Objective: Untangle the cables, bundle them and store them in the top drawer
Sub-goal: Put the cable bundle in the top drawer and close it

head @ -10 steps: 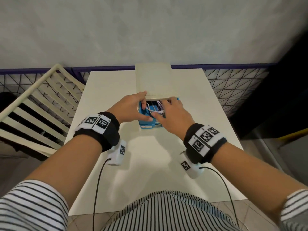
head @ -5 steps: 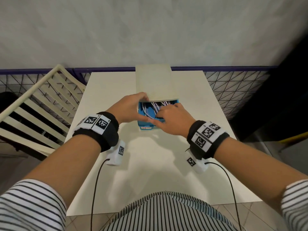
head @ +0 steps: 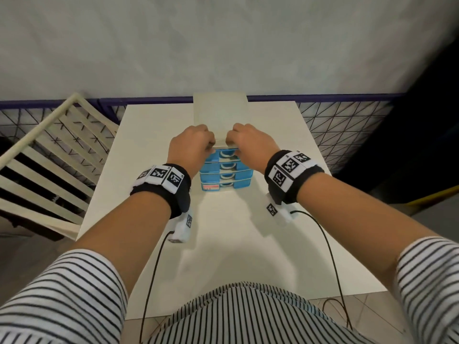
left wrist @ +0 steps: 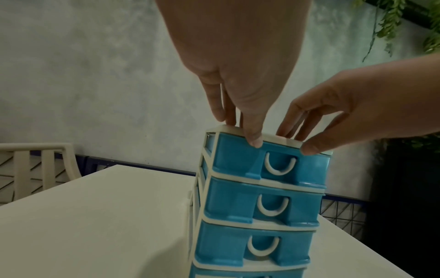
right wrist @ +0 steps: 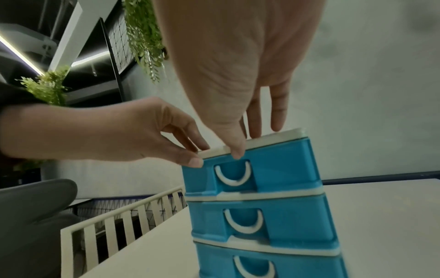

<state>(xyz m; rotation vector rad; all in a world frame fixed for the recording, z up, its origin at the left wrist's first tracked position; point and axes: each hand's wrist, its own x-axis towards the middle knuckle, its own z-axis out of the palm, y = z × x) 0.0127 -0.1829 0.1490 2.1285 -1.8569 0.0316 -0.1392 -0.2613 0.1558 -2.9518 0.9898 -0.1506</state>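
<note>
A small organiser (head: pixel 226 175) of stacked blue drawers in a cream frame stands on the white table (head: pixel 223 247). Its top drawer (head: pixel 227 153) (left wrist: pixel 238 156) (right wrist: pixel 281 161) is pushed fully in, so the cables are hidden inside. My left hand (head: pixel 207 145) (left wrist: pixel 240 129) rests its fingers on the frame's top left front edge, with the thumb against the drawer front. My right hand (head: pixel 233 144) (right wrist: pixel 256 139) mirrors it on the right side. Neither hand holds a cable.
A cream slatted chair (head: pixel 49 157) stands at the table's left edge. A wire fence (head: pixel 335 120) with a dark blue rail runs behind the table, against a grey wall. The black leads (head: pixel 327 256) of the wrist cameras trail over the near table edge.
The top drawer was open with white cables showing and my right hand in it. It has slid shut, and both hands have moved up onto the organiser's top front edge.
</note>
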